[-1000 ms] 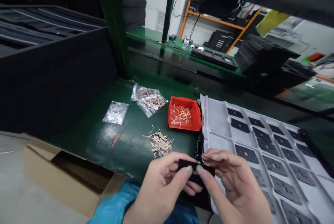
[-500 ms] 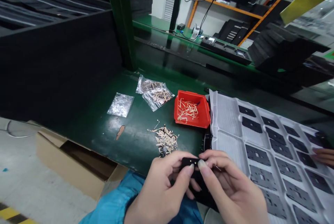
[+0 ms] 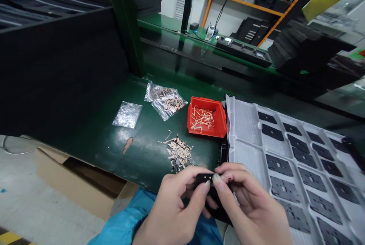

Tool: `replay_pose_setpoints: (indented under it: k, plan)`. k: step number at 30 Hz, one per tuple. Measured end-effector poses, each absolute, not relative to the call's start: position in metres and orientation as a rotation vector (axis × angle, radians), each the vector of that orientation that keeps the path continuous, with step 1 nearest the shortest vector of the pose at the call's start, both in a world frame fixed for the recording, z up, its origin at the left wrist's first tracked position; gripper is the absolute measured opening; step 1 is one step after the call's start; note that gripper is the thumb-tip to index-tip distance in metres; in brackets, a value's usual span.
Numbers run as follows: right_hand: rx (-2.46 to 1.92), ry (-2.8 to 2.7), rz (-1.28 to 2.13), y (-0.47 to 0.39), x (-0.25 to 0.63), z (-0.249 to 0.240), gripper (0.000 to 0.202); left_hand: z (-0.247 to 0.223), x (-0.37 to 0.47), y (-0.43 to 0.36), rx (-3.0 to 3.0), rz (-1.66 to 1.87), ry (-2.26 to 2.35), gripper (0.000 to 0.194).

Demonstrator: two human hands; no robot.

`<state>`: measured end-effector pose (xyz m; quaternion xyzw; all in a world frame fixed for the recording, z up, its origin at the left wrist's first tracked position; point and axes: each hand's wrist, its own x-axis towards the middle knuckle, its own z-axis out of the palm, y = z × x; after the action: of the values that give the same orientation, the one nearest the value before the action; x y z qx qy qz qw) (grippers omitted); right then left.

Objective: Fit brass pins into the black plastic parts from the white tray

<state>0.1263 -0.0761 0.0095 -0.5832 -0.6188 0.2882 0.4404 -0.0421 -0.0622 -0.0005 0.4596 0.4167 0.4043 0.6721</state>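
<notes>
Low in the middle of the head view, a black plate-like part [image 3: 202, 177] with small gold dots along its edge is held between both hands. My left hand [image 3: 182, 203] pinches its left side between thumb and fingers. On the right side, the thumb and fingers of my right hand [image 3: 248, 203] are closed on the same part, the thumb pressing by the gold dots. Most of the part is hidden behind the fingers. Just beyond my left hand lies a loose pile of small beige and black strips [image 3: 180, 151] on the green table [image 3: 151, 157].
A red bin [image 3: 207, 132] holds pale strips. Behind the pile lie plastic bags of strips [image 3: 168, 102] and another clear bag [image 3: 127, 115]. At right stands a white compartment tray [image 3: 245, 123] with black plates. An open cardboard box [image 3: 74, 188] is below the table's left edge.
The view has shifted slightly, so the table things sit a little further left. Both hands keep their hold on the black part; the other person's hand at the right edge is gone from view.
</notes>
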Motion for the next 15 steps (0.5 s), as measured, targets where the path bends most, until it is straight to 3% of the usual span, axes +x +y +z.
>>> replay_pose_setpoints:
  k: [15]
  plan:
    - [-1.494,-1.667,0.379,-0.083,0.113,0.011,0.007,-0.001,-0.041,-0.066,1.043,1.03,1.043,0.03]
